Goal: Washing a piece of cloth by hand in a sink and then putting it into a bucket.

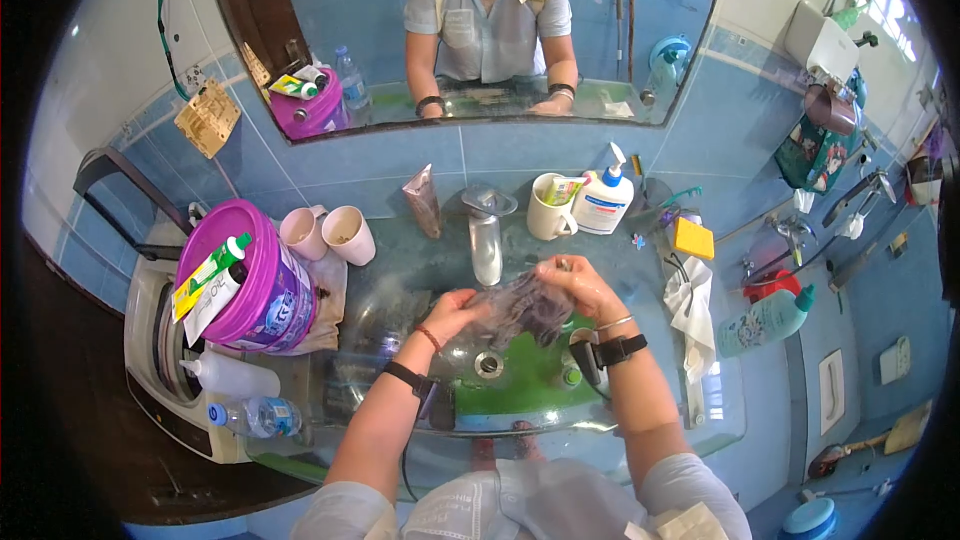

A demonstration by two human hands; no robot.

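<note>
Both of my hands hold a wet, dark grey-purple cloth [530, 310] between them, just below the silver faucet [486, 250] and above the basin. Its exact kind cannot be made out; its left part looks thin and sheer, its right part bunched. My left hand [455, 318] is closed on its left end. On the right, my right hand [588, 290] pinches the upper right edge with fingers and thumb. Beneath the cloth are the glass sink [400, 325] and its round drain [488, 365].
A purple bucket [300, 302] with tubes on its lid stands left, beside two pink cups [348, 236]. Behind the faucet's right are a white mug [545, 220] and a pump bottle [603, 202]. A yellow sponge [693, 238] and a white cloth [690, 305] lie right.
</note>
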